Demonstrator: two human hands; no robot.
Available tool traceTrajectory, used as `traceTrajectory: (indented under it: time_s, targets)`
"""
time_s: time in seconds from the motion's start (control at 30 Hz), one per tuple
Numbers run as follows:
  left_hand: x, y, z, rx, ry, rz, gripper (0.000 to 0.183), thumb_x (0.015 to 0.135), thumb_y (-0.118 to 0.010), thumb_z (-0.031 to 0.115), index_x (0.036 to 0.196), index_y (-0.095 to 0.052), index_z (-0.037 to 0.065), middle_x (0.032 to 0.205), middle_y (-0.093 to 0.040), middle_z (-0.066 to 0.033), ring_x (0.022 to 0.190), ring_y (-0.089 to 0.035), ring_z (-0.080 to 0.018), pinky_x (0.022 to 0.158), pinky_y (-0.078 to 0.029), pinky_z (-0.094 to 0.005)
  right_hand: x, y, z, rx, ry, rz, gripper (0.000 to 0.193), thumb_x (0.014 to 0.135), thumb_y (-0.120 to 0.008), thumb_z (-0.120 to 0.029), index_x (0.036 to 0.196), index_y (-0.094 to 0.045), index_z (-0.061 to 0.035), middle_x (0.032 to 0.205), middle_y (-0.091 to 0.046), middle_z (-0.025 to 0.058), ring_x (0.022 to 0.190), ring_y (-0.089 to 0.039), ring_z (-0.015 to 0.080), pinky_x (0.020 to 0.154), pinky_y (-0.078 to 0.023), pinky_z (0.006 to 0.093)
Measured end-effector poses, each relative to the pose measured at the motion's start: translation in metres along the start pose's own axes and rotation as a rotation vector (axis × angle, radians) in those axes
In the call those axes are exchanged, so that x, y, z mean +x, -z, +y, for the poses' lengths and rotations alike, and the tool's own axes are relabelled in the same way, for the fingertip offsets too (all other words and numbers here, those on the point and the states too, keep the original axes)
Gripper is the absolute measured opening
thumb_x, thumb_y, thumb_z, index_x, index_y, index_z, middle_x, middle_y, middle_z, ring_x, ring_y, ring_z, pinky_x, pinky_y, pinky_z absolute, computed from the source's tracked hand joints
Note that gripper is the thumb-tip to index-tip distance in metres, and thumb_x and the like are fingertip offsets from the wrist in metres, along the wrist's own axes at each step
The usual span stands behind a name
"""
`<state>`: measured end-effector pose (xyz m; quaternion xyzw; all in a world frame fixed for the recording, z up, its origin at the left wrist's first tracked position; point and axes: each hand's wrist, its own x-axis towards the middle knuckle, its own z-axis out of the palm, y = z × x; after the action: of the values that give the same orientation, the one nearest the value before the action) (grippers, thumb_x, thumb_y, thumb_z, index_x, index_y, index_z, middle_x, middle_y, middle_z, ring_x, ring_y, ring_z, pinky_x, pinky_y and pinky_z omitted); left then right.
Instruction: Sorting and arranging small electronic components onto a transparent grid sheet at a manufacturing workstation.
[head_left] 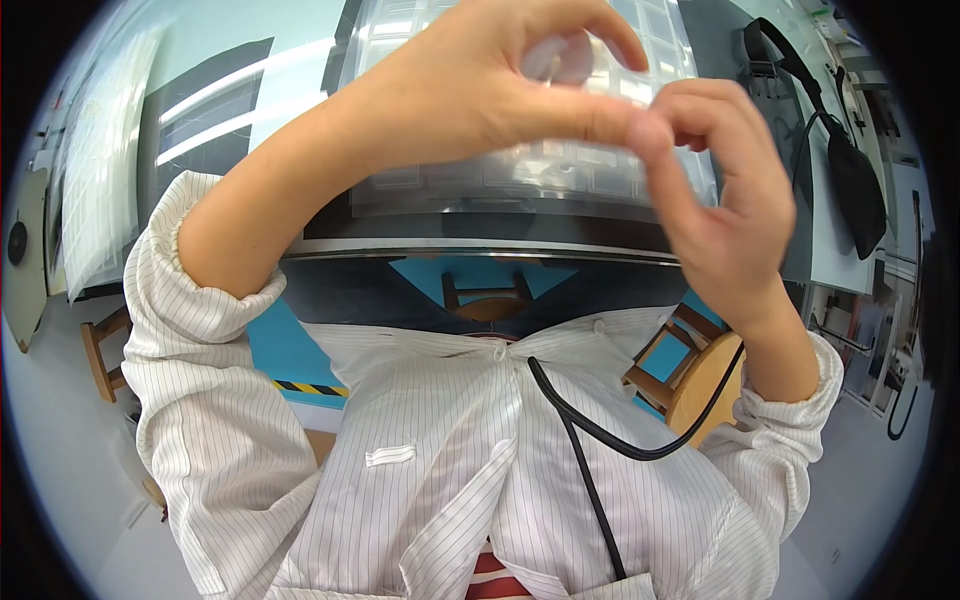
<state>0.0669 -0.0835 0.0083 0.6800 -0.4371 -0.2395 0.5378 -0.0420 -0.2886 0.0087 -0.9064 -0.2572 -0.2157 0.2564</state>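
Observation:
My left hand (510,90) reaches across over the table with its fingers curled round a small, round, translucent thing (558,62), which looks like a roll of clear tape; motion blur hides its detail. To its right, my right hand (725,165) is bent in a pinch. Its thumb and forefinger meet right beside the left thumb tip, and whatever lies between them is too small and blurred to make out. Beneath both hands lies a clear plastic tray (430,190) with square compartments, partly covered by my hands and arm.
Clear plastic sheets or trays (105,160) are piled at the left. On the right lies a black pouch with a strap (855,185). The table's front edge (480,250) runs close to my body. A black cable (640,455) hangs over my shirt, near a wooden stool (705,385).

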Motion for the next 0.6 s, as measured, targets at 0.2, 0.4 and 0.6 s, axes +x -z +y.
traceTrajectory:
  time_s: [0.2, 0.4, 0.6]
  targets:
    - [0.005, -0.003, -0.018, 0.014, -0.149, -0.085, 0.024, 0.099, -0.067, 0.024, 0.103, -0.066, 0.001, 0.084, -0.061, -0.0013, 0.076, -0.051, -0.0073, 0.067, -0.042, -0.0243, -0.004, 0.008, 0.004, 0.054, -0.291, 0.023, 0.018, 0.077, -0.075, 0.001, 0.093, -0.068, -0.0033, 0.094, -0.065, 0.0077, 0.089, -0.062, 0.0259, 0.076, -0.049, 0.0337]
    - [0.007, -0.004, -0.013, -0.236, 0.106, 0.021, 0.024, 0.104, -0.055, 0.019, 0.112, -0.067, -0.001, 0.086, -0.062, -0.0012, 0.077, -0.054, -0.0078, 0.069, -0.046, -0.0236, -0.021, 0.006, 0.014, -0.236, -0.053, -0.061, 0.017, 0.084, -0.072, 0.003, 0.1, -0.07, -0.0007, 0.102, -0.067, 0.0093, 0.091, -0.062, 0.0239, 0.081, -0.05, 0.0324]
    - [0.011, -0.014, -0.009, -0.262, 0.088, 0.05, 0.028, 0.104, -0.053, 0.016, 0.123, -0.065, -0.001, 0.087, -0.062, -0.0015, 0.079, -0.056, -0.0086, 0.073, -0.05, -0.0248, -0.019, 0.002, 0.01, -0.251, -0.079, -0.002, 0.016, 0.082, -0.073, 0.004, 0.097, -0.07, -0.0002, 0.1, -0.067, 0.009, 0.093, -0.062, 0.0253, 0.081, -0.05, 0.0333]
